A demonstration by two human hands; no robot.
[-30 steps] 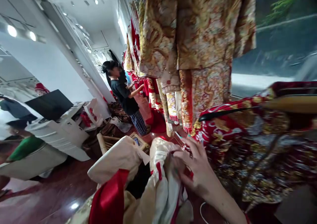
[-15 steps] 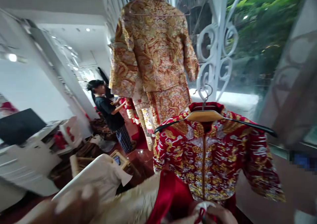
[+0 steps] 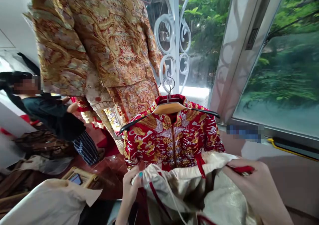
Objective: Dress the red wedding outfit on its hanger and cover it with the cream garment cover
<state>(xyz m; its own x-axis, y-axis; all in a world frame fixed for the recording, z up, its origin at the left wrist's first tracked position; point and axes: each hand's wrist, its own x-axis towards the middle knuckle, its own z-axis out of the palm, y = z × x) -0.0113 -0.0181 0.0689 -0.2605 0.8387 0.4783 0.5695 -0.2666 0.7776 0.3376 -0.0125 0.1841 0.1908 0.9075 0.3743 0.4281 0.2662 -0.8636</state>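
Observation:
My left hand [image 3: 131, 187] and my right hand [image 3: 254, 182] are both closed on the waistband of a cream skirt [image 3: 224, 191], stretched between them. The pale lining shows inside it, with a thin white drawstring and narrow dark red ribbons hanging from the band. Some red fabric pokes out by my right fingers. Just beyond the waistband, a red jacket [image 3: 154, 138] with gold and silver embroidery hangs on a black hanger [image 3: 134, 122]. The waistband covers the jacket's lower part. The skirt's lower part runs out of the frame.
A gold embroidered outfit [image 3: 119, 42] hangs behind to the left, by a white scrolled grille [image 3: 176, 36]. A person in dark clothes [image 3: 54, 115] stands further left, handling red garments. White cloth [image 3: 47, 201] lies at lower left near a bamboo-framed seat [image 3: 86, 182]. Windows are at right.
The view has swung right and closer to the hanging clothes. Both my hands have risen into clear sight, and the skirt's waistband is now spread wide in front of the red jacket.

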